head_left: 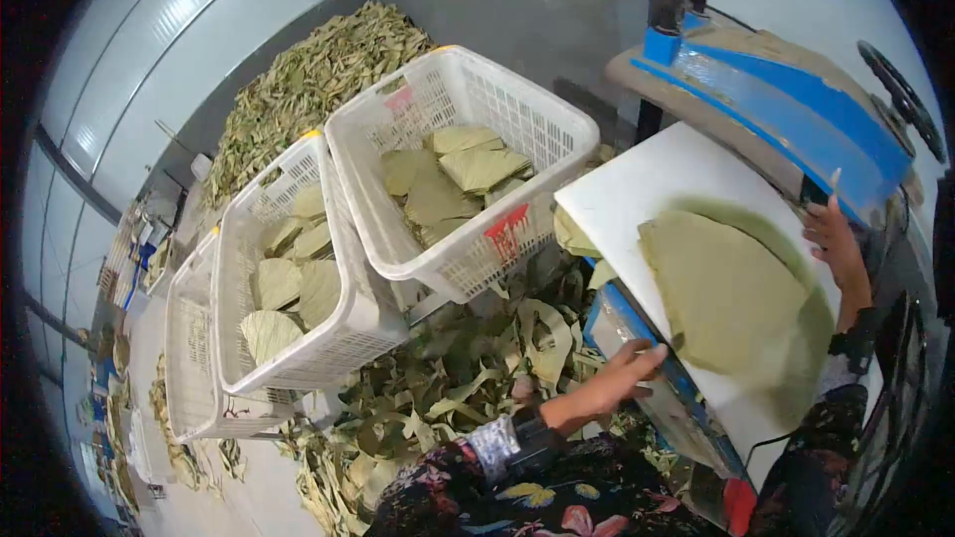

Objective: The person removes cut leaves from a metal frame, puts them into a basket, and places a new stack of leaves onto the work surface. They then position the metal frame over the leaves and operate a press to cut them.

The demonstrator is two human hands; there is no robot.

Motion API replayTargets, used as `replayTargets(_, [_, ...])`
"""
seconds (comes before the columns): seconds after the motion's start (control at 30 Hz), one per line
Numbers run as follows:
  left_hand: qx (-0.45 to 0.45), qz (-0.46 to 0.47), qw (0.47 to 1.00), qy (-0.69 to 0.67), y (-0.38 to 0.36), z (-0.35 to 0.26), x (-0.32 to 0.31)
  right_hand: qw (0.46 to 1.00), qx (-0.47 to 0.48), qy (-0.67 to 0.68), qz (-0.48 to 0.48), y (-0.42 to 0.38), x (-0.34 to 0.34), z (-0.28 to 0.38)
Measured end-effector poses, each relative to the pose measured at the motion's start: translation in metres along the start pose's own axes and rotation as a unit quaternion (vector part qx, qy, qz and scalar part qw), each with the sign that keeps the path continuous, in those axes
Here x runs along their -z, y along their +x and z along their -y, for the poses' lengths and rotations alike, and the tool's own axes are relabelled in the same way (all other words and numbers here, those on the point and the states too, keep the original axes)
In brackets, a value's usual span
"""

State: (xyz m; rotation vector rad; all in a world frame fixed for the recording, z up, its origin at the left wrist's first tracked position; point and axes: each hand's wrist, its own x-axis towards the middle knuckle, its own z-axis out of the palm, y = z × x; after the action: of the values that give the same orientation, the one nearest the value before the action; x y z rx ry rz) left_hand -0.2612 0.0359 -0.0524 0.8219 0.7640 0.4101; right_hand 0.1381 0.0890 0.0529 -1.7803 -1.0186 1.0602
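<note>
A fan-shaped stack of large dry green leaves (726, 283) lies on the white board (622, 189) of a machine. My left hand (625, 376) is at the board's near left edge, fingers loosely extended and beside the stack, not on it. Under the front corner of the machine's blue swing arm (786, 104), my right hand (834, 244) has its fingers curled around something. A pale tip sticks up above that hand; what it belongs to is hidden.
White plastic crates (458, 268) to the left hold stacks of cut leaves (433, 189). Leaf offcuts (438, 418) are heaped on the floor below the board. Behind the crates rises a large leaf pile (318, 80). A dark handwheel (900, 99) is at the machine's far right.
</note>
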Motion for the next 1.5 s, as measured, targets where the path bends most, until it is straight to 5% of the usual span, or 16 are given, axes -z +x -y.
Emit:
replayTargets(0.1, [0.029, 0.057, 0.998, -0.017, 0.022, 0.001, 0.008, 0.954, 0.107, -0.276, 0.052, 0.008, -0.002, -0.038])
replayTargets(0.17, [-0.02, 0.138, 0.989, -0.055, 0.043, 0.009, 0.015, 0.874, 0.214, -0.435, -0.017, 0.026, -0.008, -0.107])
replayTargets(0.23, [-0.057, 0.188, 0.981, -0.006, 0.05, -0.008, 0.023, 0.78, 0.152, -0.608, 0.004, -0.035, -0.091, -0.03])
replayTargets(0.3, [-0.089, 0.156, 0.978, -0.107, 0.064, 0.005, 0.026, 0.845, 0.005, -0.524, -0.107, -0.05, -0.145, -0.018])
replayTargets(0.47, [-0.112, 0.1, 0.966, -0.21, 0.041, -0.037, 0.09, 0.826, 0.002, -0.556, -0.095, -0.093, -0.195, -0.055])
replayTargets(0.53, [-0.078, 0.106, 0.99, -0.059, 0.03, -0.09, 0.14, 0.883, -0.033, -0.465, -0.062, -0.096, -0.215, -0.043])
replayTargets(0.57, [-0.189, 0.1, 0.977, 0.02, 0.026, -0.112, 0.165, 0.883, -0.034, -0.464, -0.059, -0.092, -0.226, -0.039])
replayTargets(0.6, [-0.297, 0.09, 0.945, 0.1, 0.019, -0.136, 0.193, 0.881, 0.025, -0.463, -0.094, -0.089, -0.238, -0.039])
replayTargets(0.67, [-0.2, 0.089, 0.953, 0.211, -0.016, -0.223, 0.25, 0.845, 0.105, -0.497, -0.167, -0.081, -0.253, -0.049])
replayTargets(0.77, [-0.236, -0.062, 0.935, 0.258, -0.028, -0.273, 0.342, 0.777, 0.135, -0.571, -0.228, -0.067, -0.254, -0.075])
replayTargets(1.03, [-0.368, -0.263, 0.889, 0.063, 0.012, -0.361, 0.488, 0.803, 0.049, -0.544, -0.238, -0.069, -0.258, -0.072])
replayTargets(1.2, [-0.311, -0.359, 0.867, 0.15, 0.05, -0.364, 0.646, 0.789, 0.066, -0.56, -0.242, -0.072, -0.252, -0.085])
replayTargets(1.27, [-0.184, -0.583, 0.686, 0.395, 0.055, -0.358, 0.717, 0.798, 0.081, -0.548, -0.237, -0.074, -0.251, -0.085])
replayTargets(1.3, [-0.249, -0.607, 0.596, 0.463, 0.054, -0.347, 0.751, 0.798, 0.077, -0.548, -0.239, -0.073, -0.252, -0.084])
replayTargets(1.43, [-0.377, -0.474, 0.761, 0.233, 0.051, -0.365, 0.586, 0.783, 0.128, -0.549, -0.264, -0.07, -0.251, -0.094])
replayTargets(1.5, [-0.418, -0.342, 0.801, 0.258, 0.065, -0.355, 0.486, 0.837, -0.024, -0.49, -0.24, -0.058, -0.269, -0.061])
